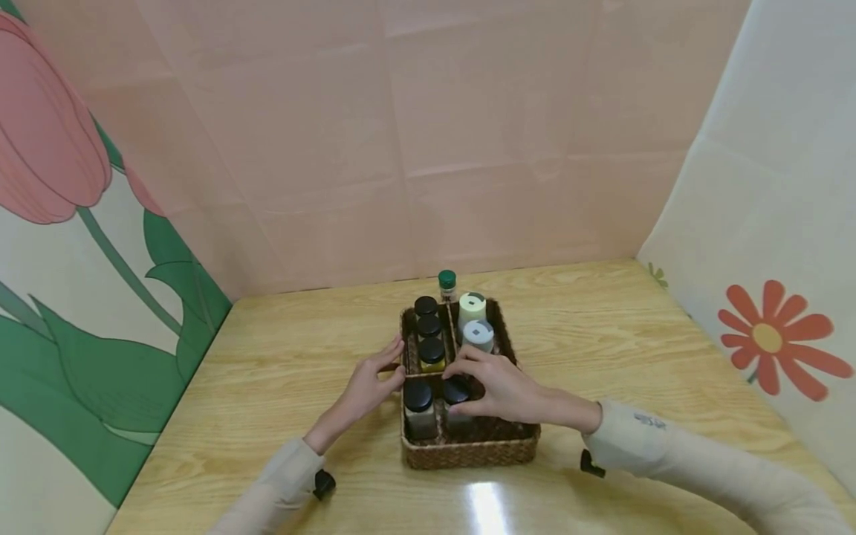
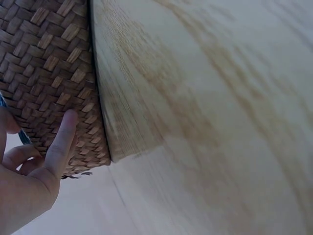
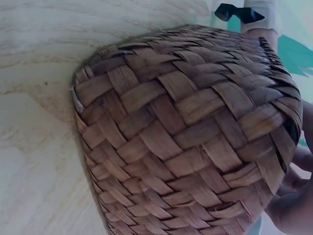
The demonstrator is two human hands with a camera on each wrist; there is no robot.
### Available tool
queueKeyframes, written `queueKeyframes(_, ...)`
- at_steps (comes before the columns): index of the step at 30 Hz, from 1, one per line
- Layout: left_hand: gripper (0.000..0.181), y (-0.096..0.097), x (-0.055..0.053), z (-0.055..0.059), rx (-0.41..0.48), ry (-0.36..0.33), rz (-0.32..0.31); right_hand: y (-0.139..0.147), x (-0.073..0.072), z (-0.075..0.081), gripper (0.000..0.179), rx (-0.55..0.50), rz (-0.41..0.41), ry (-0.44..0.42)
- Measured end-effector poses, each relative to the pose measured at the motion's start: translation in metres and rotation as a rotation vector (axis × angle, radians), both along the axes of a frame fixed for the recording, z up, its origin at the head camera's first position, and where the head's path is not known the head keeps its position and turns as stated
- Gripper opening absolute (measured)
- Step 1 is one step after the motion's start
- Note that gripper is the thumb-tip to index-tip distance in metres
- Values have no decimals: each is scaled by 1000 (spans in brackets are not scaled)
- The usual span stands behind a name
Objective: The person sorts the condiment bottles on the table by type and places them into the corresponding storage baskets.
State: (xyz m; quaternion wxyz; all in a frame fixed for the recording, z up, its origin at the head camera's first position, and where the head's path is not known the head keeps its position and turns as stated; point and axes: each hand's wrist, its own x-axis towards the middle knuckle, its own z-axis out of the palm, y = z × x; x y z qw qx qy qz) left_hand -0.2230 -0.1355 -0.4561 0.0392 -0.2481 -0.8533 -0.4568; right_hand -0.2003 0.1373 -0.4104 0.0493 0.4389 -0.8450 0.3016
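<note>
A brown woven basket (image 1: 471, 455) with dividers stands on the table. My left hand (image 1: 366, 383) lies against its left side, fingers fairly straight; in the left wrist view a fingertip touches the weave (image 2: 54, 63). With thumb and fingers, my right hand (image 1: 498, 386) grips a black-lidded jar (image 1: 456, 389) inside the front part of the basket. That hand hides much of the jar. Just left of it, in a front compartment, is another black-lidded jar (image 1: 420, 417). In the right wrist view the basket's woven wall (image 3: 181, 132) covers most of the hand's work.
Three smaller black-lidded jars (image 1: 429, 325) line the back left compartment. Two bottles with pale tops (image 1: 472, 305) occupy the back right one. A green-capped bottle (image 1: 447, 279) shows at the basket's far edge. Beyond the wooden table (image 1: 301, 334) hangs a pink cloth (image 1: 401, 148).
</note>
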Motion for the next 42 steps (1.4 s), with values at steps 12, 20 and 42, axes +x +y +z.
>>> queueKeyframes(12,50,0,0,0,-15,20,-3,5,-5,10,51,85,49,-80)
queueKeyframes(20,50,0,0,-1,-8,22,-5,6,-8,8,39,21,66,-45)
queueKeyframes(42,50,-1,0,0,-18,3,-3,14,-29,12,6,-206,8,122)
